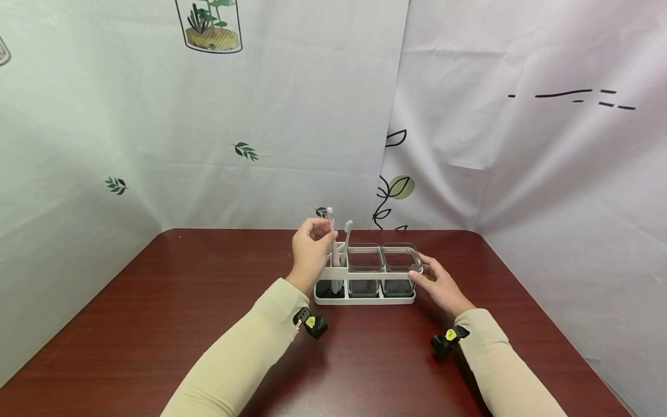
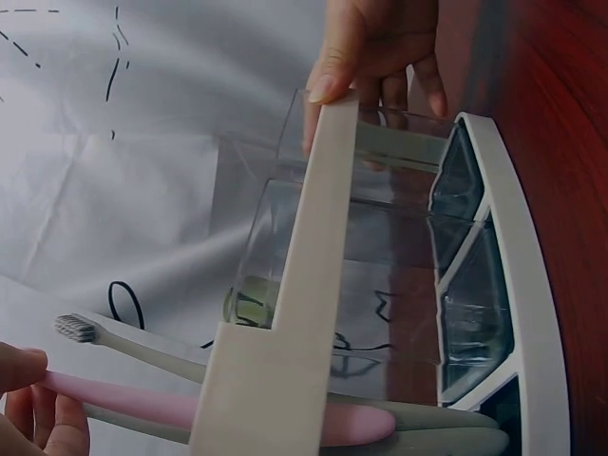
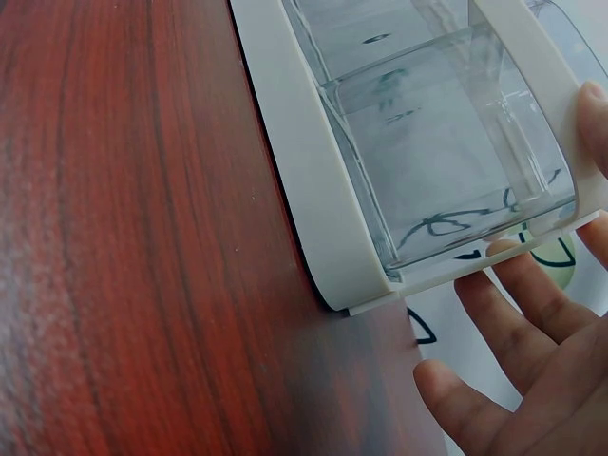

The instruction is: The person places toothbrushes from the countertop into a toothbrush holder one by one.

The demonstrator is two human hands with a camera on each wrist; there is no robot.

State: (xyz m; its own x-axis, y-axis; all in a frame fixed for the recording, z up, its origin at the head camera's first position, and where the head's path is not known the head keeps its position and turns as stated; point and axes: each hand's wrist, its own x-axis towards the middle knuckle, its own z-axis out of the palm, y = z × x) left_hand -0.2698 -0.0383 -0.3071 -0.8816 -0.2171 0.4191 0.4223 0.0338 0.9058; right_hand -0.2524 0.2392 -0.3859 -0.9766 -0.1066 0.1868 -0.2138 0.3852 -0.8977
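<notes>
A white toothbrush holder (image 1: 371, 276) with an upper frame and a base tray stands on the table. My left hand (image 1: 308, 248) pinches a pink toothbrush (image 2: 133, 397) by its upper part. The brush stands head up in the holder's left section, its lower end hanging above the base in the left wrist view. Beside it leans a grey-green toothbrush (image 2: 152, 356); another grey-green handle (image 2: 418, 442) shows near it. Two clear cups (image 1: 366, 266) sit in the other sections. My right hand (image 1: 439, 285) grips the frame's right end, thumb in front and fingers behind.
The reddish-brown wooden table (image 1: 156, 324) extends around the holder. A white cloth backdrop (image 1: 312, 104) with printed plants hangs behind the table and along its sides. Each wrist wears a black strap-on camera (image 1: 315, 325).
</notes>
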